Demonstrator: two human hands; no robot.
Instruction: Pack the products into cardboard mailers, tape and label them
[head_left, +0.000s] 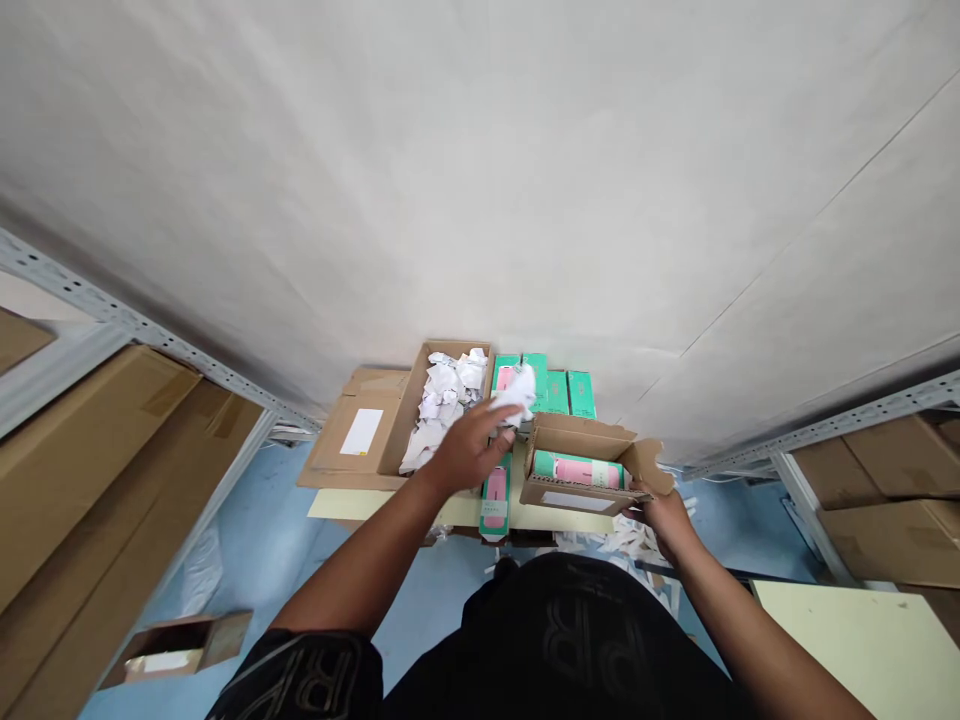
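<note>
My left hand [472, 445] pinches a crumpled sheet of white paper [519, 388] above the table, between two cardboard boxes. My right hand [664, 515] grips the right end of an open cardboard box [551, 492], near its raised flap. Inside that box lies a green and pink product box [577, 470]. Left of my left hand stands an open carton [397, 440] filled with crumpled white paper [442, 395]. Another green and pink box [495, 500] lies at the table's front edge, just below my left hand.
Several green boxes [557, 392] stand at the back against the wall. A closed flat carton with a white label [361, 432] sits at the left on the pale table [345, 503]. Shelves with large cartons [112, 430] flank both sides. Paper scraps [630, 540] lie below the table.
</note>
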